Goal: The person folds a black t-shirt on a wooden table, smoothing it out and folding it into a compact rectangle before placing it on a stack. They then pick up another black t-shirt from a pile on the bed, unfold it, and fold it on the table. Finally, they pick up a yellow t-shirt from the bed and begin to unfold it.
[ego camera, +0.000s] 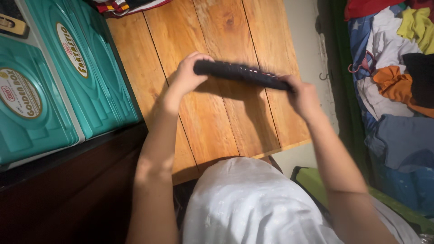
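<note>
A dark, folded or rolled piece of cloth (242,73) is stretched between both hands, just above a wooden table (217,117). My left hand (187,76) grips its left end. At the right end my right hand (304,96) is closed on it. The cloth looks blurred and shows a faint pale pattern along its upper edge. My white garment (244,203) fills the lower middle of the view.
Teal storage boxes (68,77) with oval labels stand on a dark surface at the left. A heap of mixed coloured clothes (398,72) lies at the right. More cloth (122,5) sits at the table's far edge. A green item (316,180) lies low right.
</note>
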